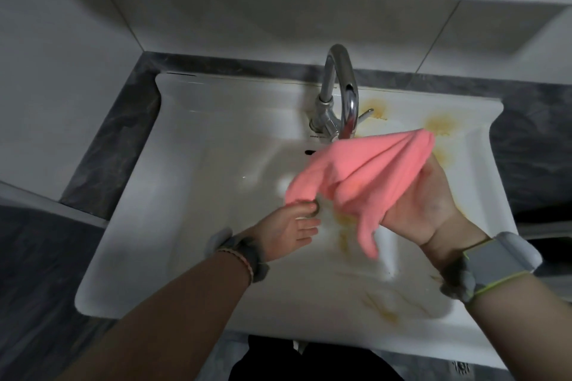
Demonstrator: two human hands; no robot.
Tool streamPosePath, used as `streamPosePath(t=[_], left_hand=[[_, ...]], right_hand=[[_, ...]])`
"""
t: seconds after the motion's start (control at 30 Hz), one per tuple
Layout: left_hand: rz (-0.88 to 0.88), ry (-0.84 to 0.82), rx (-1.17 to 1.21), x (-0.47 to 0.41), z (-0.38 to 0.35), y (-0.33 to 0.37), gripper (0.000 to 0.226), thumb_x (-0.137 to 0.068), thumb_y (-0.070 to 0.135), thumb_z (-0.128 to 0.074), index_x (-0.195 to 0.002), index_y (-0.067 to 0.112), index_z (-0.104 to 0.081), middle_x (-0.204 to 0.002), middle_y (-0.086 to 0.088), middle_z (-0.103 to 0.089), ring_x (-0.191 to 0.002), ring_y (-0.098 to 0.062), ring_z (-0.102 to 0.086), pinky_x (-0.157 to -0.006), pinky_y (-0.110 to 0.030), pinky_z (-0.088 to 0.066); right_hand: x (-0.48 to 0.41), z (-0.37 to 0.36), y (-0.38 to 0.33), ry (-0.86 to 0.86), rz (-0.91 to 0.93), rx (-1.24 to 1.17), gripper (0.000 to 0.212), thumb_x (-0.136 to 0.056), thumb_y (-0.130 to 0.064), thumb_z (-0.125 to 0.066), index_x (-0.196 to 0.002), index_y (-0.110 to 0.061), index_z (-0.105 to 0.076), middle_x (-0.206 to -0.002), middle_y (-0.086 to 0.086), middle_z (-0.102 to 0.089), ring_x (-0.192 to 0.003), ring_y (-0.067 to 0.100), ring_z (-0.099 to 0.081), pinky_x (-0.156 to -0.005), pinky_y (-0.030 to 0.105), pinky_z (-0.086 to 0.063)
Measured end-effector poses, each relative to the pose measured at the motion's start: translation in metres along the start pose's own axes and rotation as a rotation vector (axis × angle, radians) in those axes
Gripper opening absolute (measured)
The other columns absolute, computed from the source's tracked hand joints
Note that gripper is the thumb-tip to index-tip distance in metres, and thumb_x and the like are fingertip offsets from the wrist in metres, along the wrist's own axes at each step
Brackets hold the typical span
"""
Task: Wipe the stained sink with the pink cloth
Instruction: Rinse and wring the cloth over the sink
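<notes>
Cloth (365, 176) hangs over the sink (192, 164) basin, just in front of the faucet (340, 93), left hand (288, 232) at its left corner, right hand (424, 198) under its right side.

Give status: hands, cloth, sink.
Left hand pinches pink cloth corner; right hand holds the rest. Cloth above sink, stains unwiped. Faucet close behind.

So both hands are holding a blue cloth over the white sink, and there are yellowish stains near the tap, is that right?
Not quite: the cloth is pink, not blue, as the head view shows. The rest holds: the left hand pinches one corner and the right hand holds the other side, over the white sink, with yellowish stains near the tap.
</notes>
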State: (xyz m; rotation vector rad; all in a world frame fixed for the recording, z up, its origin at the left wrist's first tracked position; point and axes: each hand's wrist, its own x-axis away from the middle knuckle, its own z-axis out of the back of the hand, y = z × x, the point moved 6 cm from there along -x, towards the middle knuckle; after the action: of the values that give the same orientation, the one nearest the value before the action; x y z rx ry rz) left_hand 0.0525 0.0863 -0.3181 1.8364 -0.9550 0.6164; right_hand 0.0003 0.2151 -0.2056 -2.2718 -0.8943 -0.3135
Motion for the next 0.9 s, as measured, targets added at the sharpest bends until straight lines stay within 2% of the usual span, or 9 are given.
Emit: streamPosePath(t=[0.07,0.13,0.23,0.33,0.47,0.57,0.7,0.8,0.9], left_hand=[[0.011,-0.056,-0.006,-0.008,-0.014,-0.006,0.050,-0.068,0.036,-0.053,-0.116,0.027,-0.050,-0.145,-0.012,-0.040,-0.142,-0.029,-0.023,-0.115,-0.037,-0.017],[-0.037,-0.081,0.058,-0.018,-0.023,-0.003,0.057,-0.072,0.036,-0.056,-0.127,0.025,-0.047,-0.149,-0.007,-0.036,-0.143,-0.027,-0.017,-0.115,-0.038,-0.016],[-0.120,-0.058,0.117,-0.030,-0.028,0.008,0.034,-0.081,0.044,-0.056,-0.107,0.022,-0.057,-0.110,-0.003,-0.056,-0.115,-0.020,-0.049,-0.096,-0.031,-0.036],[-0.068,-0.002,0.099,-0.042,-0.035,0.003,0.055,-0.087,0.054,-0.047,-0.122,0.013,-0.049,-0.112,-0.014,-0.054,-0.102,-0.026,-0.051,-0.094,-0.042,-0.043],[-0.083,-0.011,0.032,-0.038,-0.036,-0.001,0.020,-0.095,0.033,-0.039,-0.088,0.023,-0.054,-0.075,0.000,-0.059,-0.076,-0.015,-0.051,-0.066,-0.025,-0.043],[-0.234,0.224,-0.160,-0.029,-0.004,0.020,0.021,-0.094,0.015,-0.044,-0.081,0.011,-0.060,-0.073,-0.010,-0.053,-0.067,-0.021,-0.046,-0.063,-0.033,-0.036],[-0.438,0.706,-0.627,-0.005,0.044,0.056,0.045,-0.094,0.023,-0.051,-0.053,0.013,-0.034,-0.057,-0.004,-0.035,-0.071,-0.021,-0.038,-0.062,-0.026,-0.022],[-0.513,0.727,-0.721,0.000,0.051,0.068,0.039,-0.090,0.027,-0.056,-0.061,0.014,-0.035,-0.062,0.001,-0.037,-0.073,-0.021,-0.041,-0.055,-0.029,-0.020],[-0.472,0.638,-0.696,-0.001,0.051,0.069,0.024,-0.081,0.026,-0.069,-0.088,0.014,-0.049,-0.085,-0.004,-0.052,-0.080,-0.019,-0.048,-0.056,-0.022,-0.030]], right_hand=[[0.002,-0.002,-0.002,-0.091,-0.006,-0.124,0.080,-0.047,-0.039,-0.076,-0.114,-0.001,-0.054,-0.099,0.020,-0.065,-0.083,0.033,-0.067,-0.060,0.044,-0.059],[0.004,-0.001,-0.005,-0.139,-0.014,-0.192,0.065,-0.062,-0.037,-0.066,-0.110,0.007,-0.059,-0.101,0.027,-0.067,-0.087,0.039,-0.068,-0.068,0.053,-0.057],[0.004,0.006,-0.001,-0.132,-0.012,-0.188,0.064,-0.071,-0.044,-0.055,-0.116,0.002,-0.058,-0.110,0.025,-0.065,-0.094,0.036,-0.066,-0.078,0.049,-0.054],[0.000,0.019,0.006,-0.014,0.005,-0.135,0.068,-0.082,-0.056,-0.036,-0.126,-0.007,-0.051,-0.116,0.015,-0.060,-0.097,0.027,-0.063,-0.079,0.039,-0.053],[-0.001,0.031,-0.001,0.052,0.041,-0.134,0.059,-0.075,-0.050,-0.041,-0.103,-0.003,-0.064,-0.103,0.013,-0.066,-0.092,0.027,-0.065,-0.078,0.039,-0.054],[0.002,0.054,-0.014,0.213,0.084,-0.024,0.058,-0.083,-0.056,-0.038,-0.094,-0.009,-0.071,-0.103,0.012,-0.071,-0.089,0.026,-0.069,-0.071,0.039,-0.059],[0.003,0.097,-0.003,0.531,-0.025,0.200,0.061,-0.088,-0.067,-0.026,-0.091,-0.019,-0.063,-0.095,0.006,-0.069,-0.077,0.023,-0.066,-0.064,0.040,-0.051],[-0.001,0.104,0.009,0.519,-0.072,0.259,0.055,-0.095,-0.054,-0.026,-0.095,-0.008,-0.057,-0.074,0.009,-0.070,-0.064,0.024,-0.067,-0.054,0.032,-0.055],[-0.005,0.112,0.008,0.590,-0.058,0.320,0.038,-0.099,-0.036,-0.030,-0.100,-0.007,-0.055,-0.085,0.013,-0.059,-0.075,0.025,-0.059,-0.067,0.035,-0.048]])
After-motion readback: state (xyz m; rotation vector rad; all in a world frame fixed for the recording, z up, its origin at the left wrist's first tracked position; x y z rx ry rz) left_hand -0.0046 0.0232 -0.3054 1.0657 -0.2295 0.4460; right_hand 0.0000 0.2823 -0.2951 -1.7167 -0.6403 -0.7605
